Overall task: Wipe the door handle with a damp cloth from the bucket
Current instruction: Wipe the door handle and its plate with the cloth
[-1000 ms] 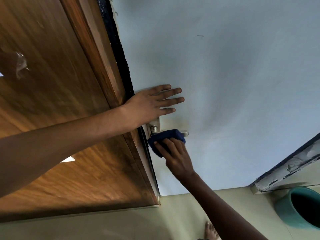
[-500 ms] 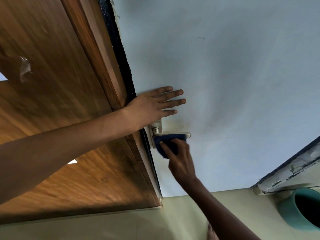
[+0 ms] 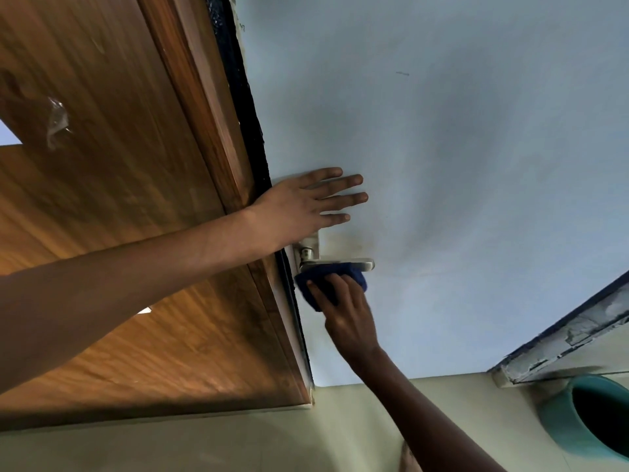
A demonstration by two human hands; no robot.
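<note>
A silver lever door handle [image 3: 364, 264] sticks out from the pale blue door [image 3: 442, 148] near its left edge. My right hand [image 3: 347, 311] presses a dark blue cloth [image 3: 354, 274] up against the underside of the lever; the fingers cover much of the cloth. My left hand [image 3: 306, 206] lies flat on the door just above the handle plate, fingers spread, holding nothing. A teal bucket [image 3: 558, 424] stands on the floor at the lower right.
The brown wooden door frame and panel [image 3: 119, 199] fill the left side. A chipped white sill or frame [image 3: 561, 349] runs diagonally at the right, above the bucket. Pale green floor [image 3: 238, 444] lies below, with a bare foot at the bottom edge.
My right hand has slid the blue cloth from over the lever to beneath it, so the lever's top and tip now show. The left hand stays flat on the door.
</note>
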